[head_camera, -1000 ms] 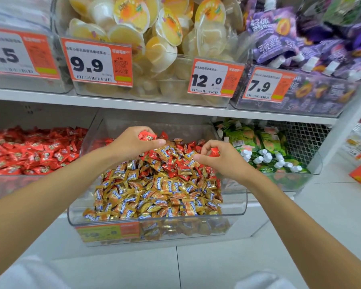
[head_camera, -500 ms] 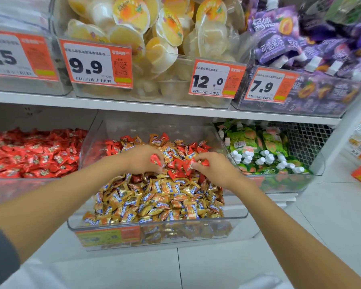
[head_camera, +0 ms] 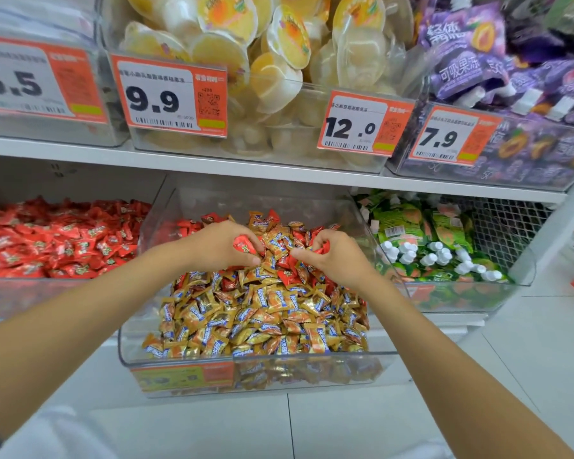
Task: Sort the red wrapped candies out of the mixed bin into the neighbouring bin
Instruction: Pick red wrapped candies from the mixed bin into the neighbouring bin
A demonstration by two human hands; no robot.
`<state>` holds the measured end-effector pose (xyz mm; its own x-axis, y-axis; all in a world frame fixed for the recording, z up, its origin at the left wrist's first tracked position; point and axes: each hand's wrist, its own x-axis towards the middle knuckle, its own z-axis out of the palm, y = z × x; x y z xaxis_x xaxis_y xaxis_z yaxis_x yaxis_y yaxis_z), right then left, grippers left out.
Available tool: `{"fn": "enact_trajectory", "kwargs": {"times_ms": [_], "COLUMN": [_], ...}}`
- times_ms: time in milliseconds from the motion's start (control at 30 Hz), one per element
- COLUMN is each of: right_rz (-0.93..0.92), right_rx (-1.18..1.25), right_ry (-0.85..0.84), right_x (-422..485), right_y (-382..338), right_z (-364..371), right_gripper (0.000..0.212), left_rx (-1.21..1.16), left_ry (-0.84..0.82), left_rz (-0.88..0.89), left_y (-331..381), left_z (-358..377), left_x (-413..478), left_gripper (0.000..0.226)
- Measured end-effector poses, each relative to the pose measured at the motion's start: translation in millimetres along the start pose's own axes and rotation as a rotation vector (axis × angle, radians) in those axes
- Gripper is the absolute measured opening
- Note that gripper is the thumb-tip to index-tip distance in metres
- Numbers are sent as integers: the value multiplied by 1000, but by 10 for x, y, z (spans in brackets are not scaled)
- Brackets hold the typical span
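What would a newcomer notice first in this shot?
Both hands meet over the clear mixed bin at centre, the left hand pinching a red candy, the right hand holding another. Left of it lies the all-red bin; above, orange price tags front the upper shelf.

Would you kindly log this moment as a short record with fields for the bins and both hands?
mixed bin: clear, centre of lower shelf; gold candies in front, stray red candies towards the back
red bin: left neighbour, filled with sorted red candies
left hand: grips a red candy over the mixed bin
right hand: pinches a second red candy
right neighbour: green pouches with white caps
upper shelf: jelly cups
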<state>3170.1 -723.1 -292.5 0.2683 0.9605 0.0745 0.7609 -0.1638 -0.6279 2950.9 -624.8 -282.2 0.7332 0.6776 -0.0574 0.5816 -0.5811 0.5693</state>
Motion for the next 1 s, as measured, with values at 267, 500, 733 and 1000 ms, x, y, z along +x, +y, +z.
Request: {"fn": "enact_trajectory", "kwargs": {"times_ms": [267, 500, 733, 1000], "right_rz": [25, 22, -3, -86], "right_rx": [-42, 277, 220, 338], "right_ry": [-111, -43, -49, -141], "right_x": [79, -67, -162, -267], "right_y": [130, -14, -42, -473], "right_z": [123, -26, -19, 54], "right_gripper": [22, 33, 18, 10], "left_rx": [51, 95, -80, -114], "left_ry": [-132, -101, 119, 411], "left_rz": [-60, -66, -59, -1], "left_y": [-172, -138, -74, -109], "left_z": [-113, -3, -142, -446], "left_x": [-99, -23, -179, -891], "left_gripper": [47, 26, 18, 27]}}
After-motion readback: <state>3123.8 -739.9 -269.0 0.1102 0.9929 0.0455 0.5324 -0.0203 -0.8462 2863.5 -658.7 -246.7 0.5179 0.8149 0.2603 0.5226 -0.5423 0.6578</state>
